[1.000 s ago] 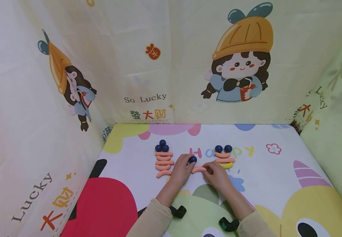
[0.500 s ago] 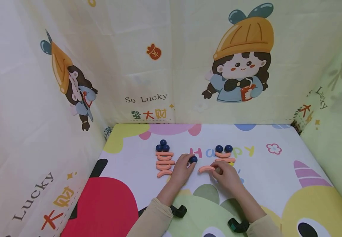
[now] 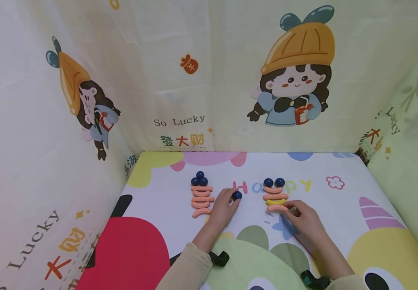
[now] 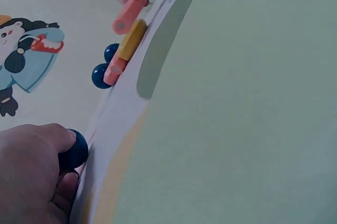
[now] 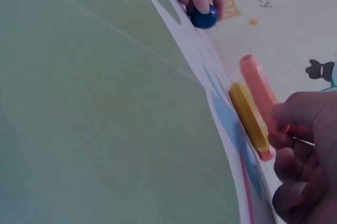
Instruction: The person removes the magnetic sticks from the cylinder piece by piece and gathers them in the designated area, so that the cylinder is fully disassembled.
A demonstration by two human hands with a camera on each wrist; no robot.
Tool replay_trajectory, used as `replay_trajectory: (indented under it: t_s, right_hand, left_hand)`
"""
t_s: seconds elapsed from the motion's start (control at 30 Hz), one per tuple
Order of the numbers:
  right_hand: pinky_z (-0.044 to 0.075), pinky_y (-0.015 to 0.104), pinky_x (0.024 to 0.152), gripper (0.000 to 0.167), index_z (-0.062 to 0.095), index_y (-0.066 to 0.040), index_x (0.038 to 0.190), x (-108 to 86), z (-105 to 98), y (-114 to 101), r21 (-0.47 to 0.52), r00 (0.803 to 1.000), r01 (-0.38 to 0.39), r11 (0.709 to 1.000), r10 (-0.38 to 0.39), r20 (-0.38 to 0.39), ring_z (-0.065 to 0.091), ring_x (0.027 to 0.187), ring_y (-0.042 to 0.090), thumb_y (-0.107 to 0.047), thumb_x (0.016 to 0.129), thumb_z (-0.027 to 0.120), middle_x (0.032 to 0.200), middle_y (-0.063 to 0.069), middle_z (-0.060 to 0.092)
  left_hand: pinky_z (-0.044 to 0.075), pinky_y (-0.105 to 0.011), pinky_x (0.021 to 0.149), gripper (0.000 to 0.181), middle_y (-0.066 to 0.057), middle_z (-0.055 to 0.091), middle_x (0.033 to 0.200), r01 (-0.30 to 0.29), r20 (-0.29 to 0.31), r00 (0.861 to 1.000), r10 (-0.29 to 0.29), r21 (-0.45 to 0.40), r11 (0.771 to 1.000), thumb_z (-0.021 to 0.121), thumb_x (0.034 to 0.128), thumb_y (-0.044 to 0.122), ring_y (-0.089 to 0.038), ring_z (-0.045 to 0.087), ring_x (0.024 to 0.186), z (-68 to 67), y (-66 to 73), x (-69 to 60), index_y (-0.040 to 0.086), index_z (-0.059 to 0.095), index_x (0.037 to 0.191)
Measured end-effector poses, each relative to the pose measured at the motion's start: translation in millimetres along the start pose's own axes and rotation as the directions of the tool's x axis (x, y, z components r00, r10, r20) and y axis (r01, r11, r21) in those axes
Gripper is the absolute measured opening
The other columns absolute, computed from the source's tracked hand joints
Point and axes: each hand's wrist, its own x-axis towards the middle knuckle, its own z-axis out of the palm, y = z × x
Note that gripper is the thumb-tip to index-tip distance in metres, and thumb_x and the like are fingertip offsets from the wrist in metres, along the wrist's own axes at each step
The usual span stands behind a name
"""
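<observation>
My left hand [image 3: 222, 209] pinches a dark blue ball [image 3: 237, 195] between thumb and finger at the middle of the table. My right hand [image 3: 305, 217] pinches one end of a pink curved piece [image 3: 276, 208]. In the head view that piece appears just on the near side of a yellow curved piece [image 3: 276, 202]. Seen in the right wrist view, the pink piece [image 5: 259, 89] is tilted and raised above the yellow one [image 5: 247, 114]. Beyond the yellow piece lie two pink pieces [image 3: 275, 197] and two dark blue balls [image 3: 268, 183].
At the left, several pink curved pieces [image 3: 200, 199] form a column topped by three dark blue balls [image 3: 203, 181]. A printed cloth covers the table [image 3: 180, 233]. Patterned curtains [image 3: 230, 80] enclose its back and sides. Black wrist devices [image 3: 219, 259] sit by the sleeves.
My right hand has carried the pink curved piece rightward, from beside the left hand to the near side of the yellow piece. The left hand stays in place with its ball.
</observation>
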Motion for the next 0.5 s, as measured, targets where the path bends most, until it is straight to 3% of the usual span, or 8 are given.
replay_trajectory:
  t_s: [0.33,0.5]
  right_hand:
    - [0.042,0.027,0.064,0.041,0.067,-0.013,0.115,-0.2,1.2,9.8,-0.039,1.000,-0.001,0.999,0.002,0.028,0.050,0.075,0.015,-0.046,0.091,0.068,0.086,-0.001,0.061]
    - [0.044,0.028,0.066,0.035,0.066,-0.011,0.114,0.2,1.9,10.9,-0.051,0.999,0.005,0.999,-0.002,0.046,0.051,0.076,0.015,-0.038,0.092,0.070,0.089,0.000,0.063]
  left_hand:
    - [0.051,-0.023,0.085,0.047,0.000,0.056,0.133,0.004,0.015,1.000,-0.005,0.002,1.000,0.063,0.0973,0.033,-0.008,0.055,0.096,5.7,-3.4,-1.0,0.022,0.054,0.142]
    - [0.052,-0.024,0.087,0.049,-0.001,0.054,0.136,-0.002,0.019,1.000,0.002,0.000,1.000,0.064,0.0968,0.031,-0.009,0.057,0.099,7.5,-5.8,-1.0,0.022,0.052,0.143]
